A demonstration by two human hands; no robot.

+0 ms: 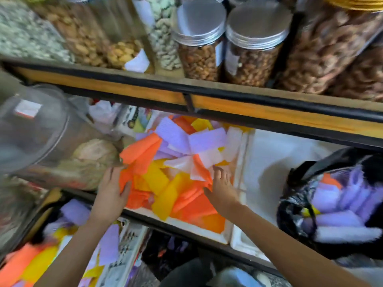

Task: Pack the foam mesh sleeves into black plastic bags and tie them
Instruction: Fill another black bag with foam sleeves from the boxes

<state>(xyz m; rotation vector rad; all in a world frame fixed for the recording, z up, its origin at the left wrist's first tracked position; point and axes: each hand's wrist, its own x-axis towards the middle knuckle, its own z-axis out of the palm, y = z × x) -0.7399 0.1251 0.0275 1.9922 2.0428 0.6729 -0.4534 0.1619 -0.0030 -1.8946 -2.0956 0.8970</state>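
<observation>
A white foam box (227, 233) on the lower shelf holds a heap of orange, yellow, purple and white foam mesh sleeves (176, 162). My left hand (112, 187) lies on the heap's left side, fingers stretched over orange sleeves with the thumb on top. My right hand (222, 187) reaches onto the heap's right side, fingers spread and touching orange and white sleeves. A black plastic bag (296, 204) stands open at the right, with purple, orange and yellow sleeves inside. More sleeves (41, 255) lie at the lower left.
A wooden shelf edge with black rails (186, 96) runs overhead, carrying clear jars of nuts and seeds (250, 56). A large clear container (35, 129) lies on its side at the left. A second white foam box (269, 162) sits between the heap and the bag.
</observation>
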